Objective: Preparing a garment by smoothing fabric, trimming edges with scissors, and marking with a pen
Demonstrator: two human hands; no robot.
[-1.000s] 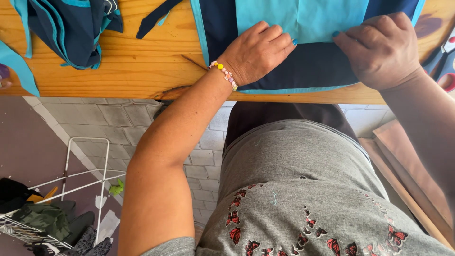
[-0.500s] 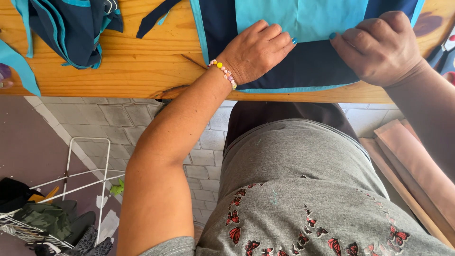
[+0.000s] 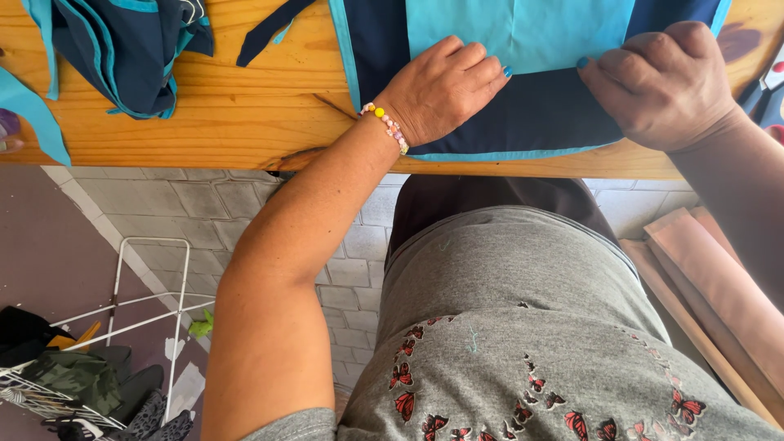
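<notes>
Wooden tabletop [image 3: 204, 131] along the top of the view, over a pale brick-patterned floor [image 3: 204, 200]. On the tabletop, near the front edge, a navy garment piece [image 3: 523, 122] trimmed in turquoise, with a lighter turquoise panel [image 3: 523, 28] lying on top of it. Left hand [image 3: 445, 86] pressed palm down on the navy cloth, fingers loosely spread and slightly curled, fingertips touching the lower edge of the turquoise panel; nothing gripped. A beaded bracelet [image 3: 388, 124] worn at that wrist, right above the garment's trimmed corner. Right hand [image 3: 665, 82] rested on the same cloth further to the right, fingers curled under into a loose fist, knuckles up; whether any fabric was pinched beneath it could not be told. Open stretch of navy cloth left between the two hands, both of them set along the panel's lower edge. Well apart, at the tabletop's far left, a crumpled heap of navy and turquoise fabric [image 3: 122, 49], plus a loose dark strap [image 3: 269, 28] just beside the garment. Below, a grey shirt printed with red butterflies [image 3: 523, 343], a white wire rack [image 3: 139, 314] holding dark clothing at lower left, and long wooden boards [image 3: 710, 294] leaned at the right.
</notes>
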